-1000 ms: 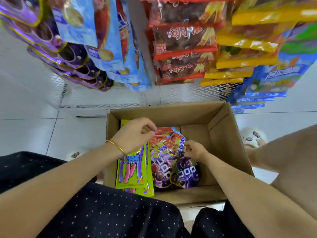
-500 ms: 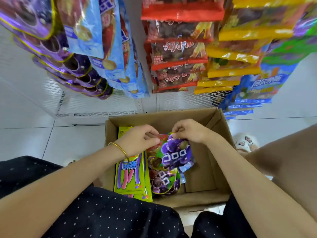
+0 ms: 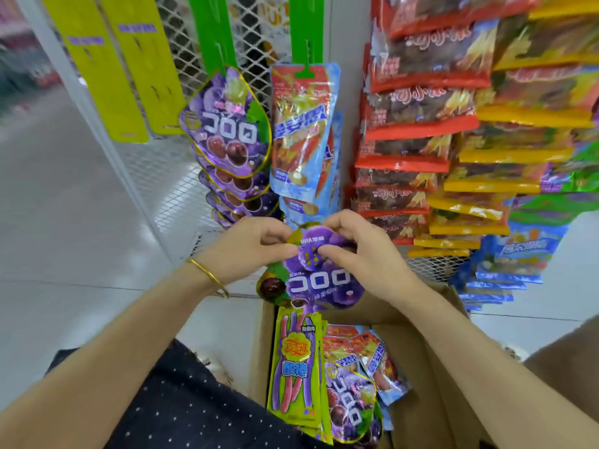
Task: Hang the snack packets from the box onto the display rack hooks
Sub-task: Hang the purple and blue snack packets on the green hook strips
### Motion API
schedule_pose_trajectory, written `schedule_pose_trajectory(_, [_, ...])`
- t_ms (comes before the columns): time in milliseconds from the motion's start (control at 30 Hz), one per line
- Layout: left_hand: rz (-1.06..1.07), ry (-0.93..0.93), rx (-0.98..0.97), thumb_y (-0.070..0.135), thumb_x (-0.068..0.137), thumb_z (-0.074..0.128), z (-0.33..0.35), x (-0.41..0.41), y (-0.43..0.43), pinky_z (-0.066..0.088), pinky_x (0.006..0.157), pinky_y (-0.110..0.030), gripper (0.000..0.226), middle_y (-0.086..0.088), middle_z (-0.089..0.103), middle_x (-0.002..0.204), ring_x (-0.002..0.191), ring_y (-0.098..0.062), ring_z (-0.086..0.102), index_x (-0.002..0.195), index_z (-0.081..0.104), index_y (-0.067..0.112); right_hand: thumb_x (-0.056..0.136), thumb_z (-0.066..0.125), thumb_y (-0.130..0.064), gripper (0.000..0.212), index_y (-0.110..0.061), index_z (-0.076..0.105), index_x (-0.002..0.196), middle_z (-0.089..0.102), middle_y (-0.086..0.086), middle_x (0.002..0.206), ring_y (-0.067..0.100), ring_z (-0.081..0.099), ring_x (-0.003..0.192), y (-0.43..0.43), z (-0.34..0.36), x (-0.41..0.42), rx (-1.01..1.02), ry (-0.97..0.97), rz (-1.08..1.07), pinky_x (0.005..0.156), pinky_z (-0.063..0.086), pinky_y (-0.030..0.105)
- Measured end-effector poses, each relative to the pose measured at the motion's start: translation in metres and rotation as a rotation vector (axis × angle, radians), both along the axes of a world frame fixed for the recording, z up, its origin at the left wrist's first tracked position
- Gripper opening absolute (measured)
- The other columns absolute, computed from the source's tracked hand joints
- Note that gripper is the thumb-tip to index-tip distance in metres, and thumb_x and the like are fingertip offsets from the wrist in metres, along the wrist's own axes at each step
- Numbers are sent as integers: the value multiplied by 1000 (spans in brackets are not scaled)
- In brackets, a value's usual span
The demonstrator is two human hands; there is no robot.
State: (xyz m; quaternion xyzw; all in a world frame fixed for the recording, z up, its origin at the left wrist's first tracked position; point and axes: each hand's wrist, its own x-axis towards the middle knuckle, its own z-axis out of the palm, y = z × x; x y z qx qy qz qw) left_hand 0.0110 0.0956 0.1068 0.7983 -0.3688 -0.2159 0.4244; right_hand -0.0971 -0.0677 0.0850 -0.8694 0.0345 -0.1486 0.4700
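Holding a purple packet (image 3: 319, 273) above the box (image 3: 418, 377).
Left hand (image 3: 251, 246) and right hand (image 3: 359, 251) pinch its top edge; the rest hangs below them.

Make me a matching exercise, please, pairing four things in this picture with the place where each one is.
Things:
1. purple grape packet above the box
2. lime-green packet
3. blue-and-red packet
4. gold bangle

Places:
A. around the left wrist
B. in the cardboard box
C. hanging from a green strip
D. pinched between the left hand and the right hand

Pairs: 1-D, 2-B, 3-C, 4-A.
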Motion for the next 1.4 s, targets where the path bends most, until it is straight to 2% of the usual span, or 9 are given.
schedule_pose_trajectory(100, [134, -21, -139, 13, 91, 54, 49, 21, 26, 52, 61, -19, 17, 7, 71, 69, 64, -4, 64, 81, 67, 19, 88, 62, -13, 20, -18, 59, 107, 57, -20, 83, -8, 53, 77, 18, 41, 11, -66, -155, -41, 70, 39, 7])
schedule_pose_trajectory(267, [474, -282, -492, 8, 93, 51, 114, 85, 18, 55, 64, -19, 12, 1, 61, 82, 70, -2, 60, 102, 60, 7, 85, 63, -7, 34, -16, 52, 117, 62, 11, 97, 15, 54, 84, 33, 108, 55, -123, -329, -86, 78, 44, 28])
schedule_pose_trajectory(367, [535, -386, -503, 11, 90, 55, 141, 114, -5, 51, 80, -31, 27, -5, 57, 93, 80, -12, 56, 116, 54, 0, 82, 62, 0, 33, -11, 49, 110, 59, 8, 90, 23, 53, 82, 32, 134, 91, -209, -372, -120, 77, 39, 33])
schedule_pose_trajectory(500, [579, -420, -527, 15, 90, 57, 156, 133, -23, 48, 73, -30, 28, -6, 57, 87, 72, -11, 54, 113, 55, -1, 81, 59, 1, 30, -11, 56, 108, 58, -6, 89, 21, 52, 90, 28, 153, 130, -313, -394, -128, 77, 34, 28])
schedule_pose_trajectory(600, [576, -384, -537, 19, 92, 56, 163, 140, -25, 50, 62, -25, 10, -6, 56, 78, 60, -5, 53, 87, 59, 11, 85, 58, -2, 34, -11, 56, 117, 63, 3, 115, 21, 53, 110, 28, 164, 153, -356, -401, -154, 88, 34, 25])
schedule_pose_trajectory(700, [567, -334, -561, 21, 91, 56, 170, 142, -26, 37, 42, -11, 25, -2, 45, 61, 48, -5, 41, 67, 52, 20, 86, 57, -3, 37, -10, 52, 122, 60, 5, 122, 21, 52, 115, 31, 175, 168, -295, -430, -152, 93, 34, 25])
schedule_pose_trajectory(833, [548, -331, -554, 24, 89, 59, 176, 142, -25, 33, 56, -26, 30, 5, 47, 54, 56, -11, 39, 60, 53, 20, 86, 57, -2, 38, -7, 51, 124, 59, 8, 123, 21, 51, 116, 32, 184, 178, -309, -460, -162, 92, 33, 22])
schedule_pose_trajectory(1133, [490, -233, -602, 23, 90, 58, 177, 136, -25, 47, 73, -37, 19, -4, 61, 71, 70, -20, 55, 71, 62, 19, 89, 54, -5, 38, -9, 48, 127, 57, 6, 124, 20, 50, 116, 36, 185, 178, -348, -428, -183, 95, 38, 29])
schedule_pose_trajectory(1400, [531, -252, -601, 25, 92, 55, 173, 138, -26, 40, 47, -13, 16, 6, 53, 67, 56, -4, 47, 95, 64, 11, 89, 53, -3, 38, -7, 47, 127, 59, 6, 121, 21, 52, 113, 41, 164, 174, -319, -402, -170, 91, 37, 28])
